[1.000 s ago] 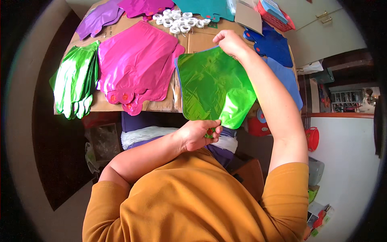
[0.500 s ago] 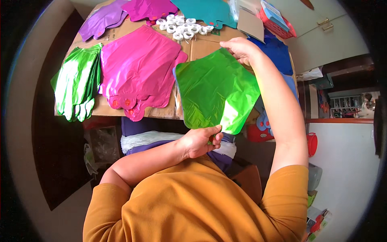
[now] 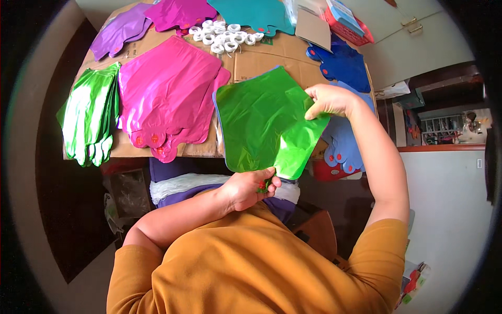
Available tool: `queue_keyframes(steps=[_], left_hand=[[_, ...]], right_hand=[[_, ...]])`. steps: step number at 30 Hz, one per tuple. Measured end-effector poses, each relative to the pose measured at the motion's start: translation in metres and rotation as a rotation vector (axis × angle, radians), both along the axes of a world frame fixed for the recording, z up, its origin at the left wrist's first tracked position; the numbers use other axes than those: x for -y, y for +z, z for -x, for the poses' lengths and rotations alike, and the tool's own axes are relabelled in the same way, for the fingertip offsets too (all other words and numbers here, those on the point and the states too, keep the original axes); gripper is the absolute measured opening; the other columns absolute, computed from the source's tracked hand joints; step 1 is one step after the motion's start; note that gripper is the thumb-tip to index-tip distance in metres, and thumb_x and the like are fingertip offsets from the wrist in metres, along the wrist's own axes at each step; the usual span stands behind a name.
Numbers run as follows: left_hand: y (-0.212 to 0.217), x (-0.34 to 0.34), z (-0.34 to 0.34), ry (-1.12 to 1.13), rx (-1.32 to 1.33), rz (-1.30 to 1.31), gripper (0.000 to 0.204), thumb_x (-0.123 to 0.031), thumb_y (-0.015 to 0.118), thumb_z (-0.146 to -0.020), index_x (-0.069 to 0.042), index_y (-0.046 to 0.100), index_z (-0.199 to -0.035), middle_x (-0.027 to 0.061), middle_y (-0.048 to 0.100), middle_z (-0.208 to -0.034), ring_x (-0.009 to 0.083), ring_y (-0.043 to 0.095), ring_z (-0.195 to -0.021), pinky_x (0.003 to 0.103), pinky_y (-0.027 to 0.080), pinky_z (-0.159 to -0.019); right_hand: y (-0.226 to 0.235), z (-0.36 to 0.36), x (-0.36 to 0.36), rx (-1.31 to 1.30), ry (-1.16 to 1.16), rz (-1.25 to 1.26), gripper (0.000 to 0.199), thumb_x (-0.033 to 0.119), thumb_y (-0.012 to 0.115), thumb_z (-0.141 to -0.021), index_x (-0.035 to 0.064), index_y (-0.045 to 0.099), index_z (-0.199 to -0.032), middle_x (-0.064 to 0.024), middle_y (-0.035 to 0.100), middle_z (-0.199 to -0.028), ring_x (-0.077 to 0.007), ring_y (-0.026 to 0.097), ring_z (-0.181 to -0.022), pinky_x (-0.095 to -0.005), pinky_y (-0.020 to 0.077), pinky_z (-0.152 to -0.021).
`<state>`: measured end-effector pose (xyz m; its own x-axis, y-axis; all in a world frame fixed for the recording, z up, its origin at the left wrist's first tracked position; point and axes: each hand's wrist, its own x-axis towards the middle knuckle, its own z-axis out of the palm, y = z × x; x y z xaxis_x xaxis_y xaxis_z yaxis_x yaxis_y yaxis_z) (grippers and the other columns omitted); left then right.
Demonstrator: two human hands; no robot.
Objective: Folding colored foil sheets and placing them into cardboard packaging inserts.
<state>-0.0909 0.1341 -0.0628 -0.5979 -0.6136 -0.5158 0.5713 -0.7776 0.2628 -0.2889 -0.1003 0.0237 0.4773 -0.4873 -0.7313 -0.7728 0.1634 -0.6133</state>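
A flat, uninflated green foil balloon (image 3: 264,120) with straight sides and rounded corners hangs over the table's front edge, with a thin blue rim showing along its left side. My left hand (image 3: 250,189) pinches its bottom end between thumb and fingers, and a red mark shows beside the fingers. My right hand (image 3: 332,100) grips the upper right edge, thumb on top and fingers partly behind the foil. To the left lies a stack of pink foil balloons (image 3: 167,89), beside a stack of shiny green ones (image 3: 89,112).
White ribbon rolls (image 3: 219,37) are heaped on the cardboard-covered table (image 3: 261,64). Purple (image 3: 117,31), magenta (image 3: 178,13), teal (image 3: 253,14) and dark blue (image 3: 342,65) foil balloons lie around them. Light blue ones (image 3: 348,144) overhang the right edge. A red basket (image 3: 348,29) stands at the far right.
My right hand has moved from the balloon's top corner down to its right edge. The left hand keeps its pinch at the bottom. The whole view has shifted slightly.
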Motion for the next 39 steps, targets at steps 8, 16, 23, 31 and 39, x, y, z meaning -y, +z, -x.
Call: queue_keyframes(steps=[8,16,23,31,39], left_hand=[[-0.007,0.003,-0.001,-0.016,-0.121,-0.063,0.014,-0.019,0.052,-0.1,-0.008,0.052,-0.091,0.0035,0.056,-0.08,0.013,0.047,-0.069,0.032,0.046,-0.073],[-0.009,0.001,0.013,0.02,0.015,0.014,0.013,-0.017,0.054,-0.098,-0.006,0.055,-0.092,0.0041,0.058,-0.082,0.0132,0.05,-0.071,0.03,0.047,-0.072],[-0.004,0.004,0.012,0.022,-0.026,-0.022,0.013,-0.017,0.058,-0.096,-0.003,0.058,-0.095,0.0063,0.061,-0.091,0.0155,0.056,-0.08,0.028,0.05,-0.079],[-0.008,0.007,0.01,-0.006,-0.092,-0.001,0.013,-0.018,0.057,-0.097,-0.004,0.057,-0.098,0.0061,0.061,-0.092,0.0153,0.057,-0.082,0.03,0.05,-0.08],[-0.011,0.006,0.008,0.022,-0.064,0.0,0.011,-0.016,0.056,-0.098,-0.005,0.056,-0.096,0.0045,0.06,-0.088,0.0144,0.055,-0.079,0.031,0.05,-0.078]], right_hand=[[-0.013,-0.002,-0.005,0.061,0.047,0.319,0.033,-0.003,0.065,-0.074,-0.0017,0.06,-0.107,-0.0042,0.066,-0.092,-0.0123,0.061,-0.081,-0.0266,0.0486,-0.074],[-0.02,-0.096,0.032,-0.044,-0.248,0.476,0.051,0.044,0.063,-0.088,-0.0057,0.067,-0.099,-0.0153,0.068,-0.095,-0.0228,0.065,-0.089,-0.0382,0.0496,-0.078],[-0.008,-0.144,0.03,-0.421,-0.122,0.785,0.037,0.027,0.067,-0.072,-0.0029,0.07,-0.093,-0.0201,0.069,-0.104,-0.0332,0.067,-0.099,-0.0387,0.0529,-0.083],[-0.031,-0.13,0.05,-0.221,-0.142,0.808,0.017,0.009,0.06,-0.076,-0.0041,0.069,-0.082,-0.0228,0.068,-0.079,-0.0292,0.069,-0.078,-0.0368,0.0545,-0.071],[-0.019,-0.114,0.051,0.179,-0.359,0.312,0.023,0.016,0.068,-0.081,-0.0043,0.065,-0.093,-0.0117,0.067,-0.082,-0.0202,0.063,-0.066,-0.0363,0.0501,-0.054]])
